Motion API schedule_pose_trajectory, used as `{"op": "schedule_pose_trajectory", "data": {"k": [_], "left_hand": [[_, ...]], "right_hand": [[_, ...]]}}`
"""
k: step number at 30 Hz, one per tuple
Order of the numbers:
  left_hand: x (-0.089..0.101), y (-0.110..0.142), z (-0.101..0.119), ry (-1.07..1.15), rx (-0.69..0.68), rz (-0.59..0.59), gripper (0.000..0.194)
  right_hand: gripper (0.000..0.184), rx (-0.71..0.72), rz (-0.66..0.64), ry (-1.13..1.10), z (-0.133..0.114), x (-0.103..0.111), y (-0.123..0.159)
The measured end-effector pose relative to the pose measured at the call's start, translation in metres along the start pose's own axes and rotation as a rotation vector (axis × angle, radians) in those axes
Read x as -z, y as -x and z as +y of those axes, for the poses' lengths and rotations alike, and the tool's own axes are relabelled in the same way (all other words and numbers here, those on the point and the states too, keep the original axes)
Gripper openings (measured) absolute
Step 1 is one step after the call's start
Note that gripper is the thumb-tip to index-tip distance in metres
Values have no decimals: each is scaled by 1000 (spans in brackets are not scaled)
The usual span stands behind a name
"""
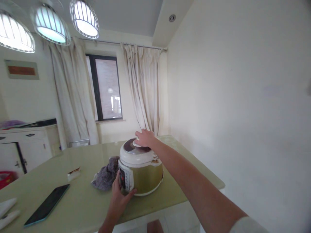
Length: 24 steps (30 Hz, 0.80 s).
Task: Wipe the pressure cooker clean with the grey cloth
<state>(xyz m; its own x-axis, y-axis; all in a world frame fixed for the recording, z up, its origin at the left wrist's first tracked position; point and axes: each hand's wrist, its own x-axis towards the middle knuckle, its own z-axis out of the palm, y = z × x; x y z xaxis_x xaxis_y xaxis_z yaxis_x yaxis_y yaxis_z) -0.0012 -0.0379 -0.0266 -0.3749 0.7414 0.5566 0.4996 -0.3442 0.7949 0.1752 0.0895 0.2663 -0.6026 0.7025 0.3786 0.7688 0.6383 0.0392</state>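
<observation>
A white and gold electric pressure cooker [147, 179] stands upright near the table's right front edge. Its lid [132, 158] sits on top, with a dark, shiny centre. My right hand [145, 138] reaches across and is closed around the lid's handle, partly hiding it. Low on the front, my left hand [119, 196] grips the cooker beside its control panel [125, 178], thumb and fingers on either side. A crumpled grey cloth [105, 175] lies against the cooker's left side.
On the pale green table [85, 207] lie a dark phone [47, 205], a small white item with a brown strip [74, 174] and white objects [8, 212] at the left edge. A white wall [243, 113] borders the right. Behind are curtains and a window.
</observation>
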Motion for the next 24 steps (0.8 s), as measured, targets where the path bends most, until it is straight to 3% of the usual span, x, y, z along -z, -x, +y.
{"op": "schedule_pose_trajectory", "data": {"k": [3, 5, 13, 24], "left_hand": [[1, -2, 0, 183, 117, -57, 129], [2, -2, 2, 236, 172, -52, 133], [3, 0, 12, 265, 236, -85, 131], [3, -2, -5, 347, 318, -119, 121]], "right_hand": [[37, 251, 7, -18, 11, -3, -8], [27, 343, 6, -59, 15, -8, -13], [26, 145, 78, -110, 5, -23, -14], [33, -64, 186, -135, 3, -29, -2]]}}
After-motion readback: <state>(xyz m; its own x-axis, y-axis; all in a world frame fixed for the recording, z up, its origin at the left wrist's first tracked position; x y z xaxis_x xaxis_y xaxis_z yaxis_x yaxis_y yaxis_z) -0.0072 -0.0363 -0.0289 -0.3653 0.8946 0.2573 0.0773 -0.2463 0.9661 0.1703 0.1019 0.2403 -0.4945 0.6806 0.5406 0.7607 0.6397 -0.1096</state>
